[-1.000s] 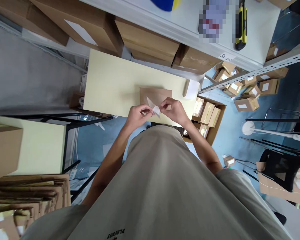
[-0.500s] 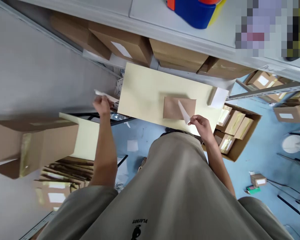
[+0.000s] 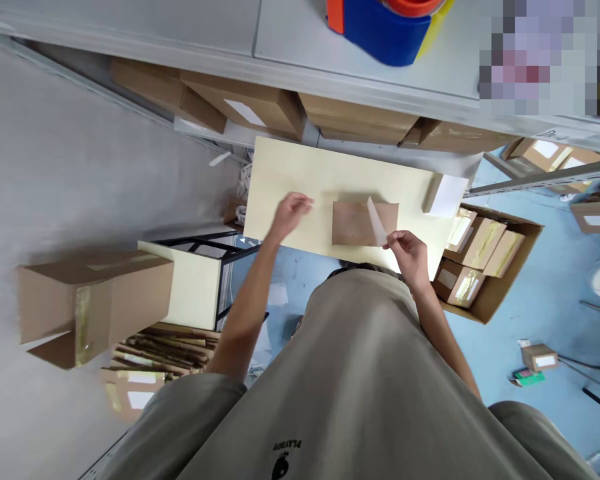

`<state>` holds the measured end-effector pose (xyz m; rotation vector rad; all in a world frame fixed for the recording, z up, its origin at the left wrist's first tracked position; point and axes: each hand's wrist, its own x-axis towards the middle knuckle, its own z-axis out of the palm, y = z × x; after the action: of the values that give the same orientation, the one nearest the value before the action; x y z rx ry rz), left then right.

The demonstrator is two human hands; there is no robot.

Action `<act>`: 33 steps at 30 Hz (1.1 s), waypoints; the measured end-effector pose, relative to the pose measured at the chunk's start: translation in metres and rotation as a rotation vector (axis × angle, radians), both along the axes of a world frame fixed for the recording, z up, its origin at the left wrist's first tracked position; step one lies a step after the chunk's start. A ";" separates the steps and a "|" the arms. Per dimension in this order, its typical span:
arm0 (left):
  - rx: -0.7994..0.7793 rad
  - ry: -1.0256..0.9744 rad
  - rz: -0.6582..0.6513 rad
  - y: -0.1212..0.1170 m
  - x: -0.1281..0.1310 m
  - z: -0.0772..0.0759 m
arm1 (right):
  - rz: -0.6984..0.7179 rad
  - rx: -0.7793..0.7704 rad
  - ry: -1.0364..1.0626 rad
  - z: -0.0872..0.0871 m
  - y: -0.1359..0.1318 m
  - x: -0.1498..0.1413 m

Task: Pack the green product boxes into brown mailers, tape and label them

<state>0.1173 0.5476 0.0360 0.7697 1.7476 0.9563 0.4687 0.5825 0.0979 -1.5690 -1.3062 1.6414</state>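
Observation:
My right hand [image 3: 409, 259] is pinched on the lower end of a thin white label [image 3: 377, 222], which stands up on edge over a small flat cardboard box [image 3: 349, 224]. The box lies on a cream tabletop [image 3: 285, 170]. Over the table's left part is my left hand [image 3: 291, 217], slightly blurred, with its fingers loosely bent and nothing visible in them. A stack of white labels [image 3: 446, 195] sits at the table's right end. Off the table's left side, a loose white paper strip [image 3: 220, 159] appears in mid-air near a bin of white scraps [image 3: 245, 180].
A grey shelf [image 3: 190, 40] runs along the far side, bearing a blue and orange tape dispenser [image 3: 385, 30]. Cartons [image 3: 360, 120] stand beneath it. An open carton of small boxes [image 3: 510, 267] is at right. At left are a large carton [image 3: 130, 283] and folded cardboard [image 3: 180, 350].
My left hand has let go of the white paper strip and swung right, over the table. My right hand still holds the label above the box.

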 end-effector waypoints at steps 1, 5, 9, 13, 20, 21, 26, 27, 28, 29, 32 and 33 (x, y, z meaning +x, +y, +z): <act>-0.002 -0.130 -0.045 -0.004 0.038 0.003 | -0.007 0.029 -0.015 0.002 0.000 -0.002; 0.113 -0.257 -0.211 -0.028 0.152 0.037 | 0.000 0.096 0.010 0.012 -0.004 -0.009; 0.209 0.031 -0.193 -0.043 0.187 0.057 | 0.000 0.102 0.093 0.015 -0.009 -0.014; 0.186 0.163 -0.095 -0.047 0.188 0.053 | 0.067 0.060 0.121 0.017 -0.013 -0.012; 0.127 0.080 0.129 -0.051 0.176 0.044 | 0.093 0.086 0.068 0.009 -0.016 0.008; 0.121 0.046 0.167 -0.052 0.173 0.042 | 0.048 0.112 0.027 0.006 -0.015 0.012; 0.066 -0.009 0.255 -0.061 0.159 0.037 | -0.045 0.174 -0.138 -0.011 -0.008 0.033; 0.060 -0.002 0.254 -0.064 0.158 0.037 | -0.034 0.165 -0.142 -0.013 -0.006 0.035; 0.058 0.003 0.250 -0.066 0.157 0.038 | -0.022 0.154 -0.135 -0.016 -0.005 0.037; 0.059 0.003 0.248 -0.068 0.157 0.039 | -0.010 0.142 -0.119 -0.017 -0.004 0.037; 0.062 -0.030 0.259 -0.073 0.159 0.039 | 0.025 0.113 -0.075 -0.022 -0.005 0.035; 0.069 -0.053 0.274 -0.074 0.160 0.037 | 0.034 0.111 -0.070 -0.023 -0.006 0.033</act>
<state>0.2776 0.4731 0.0732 0.5507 1.8112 1.2150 0.5021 0.5769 0.0752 -1.5584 -1.4419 1.5183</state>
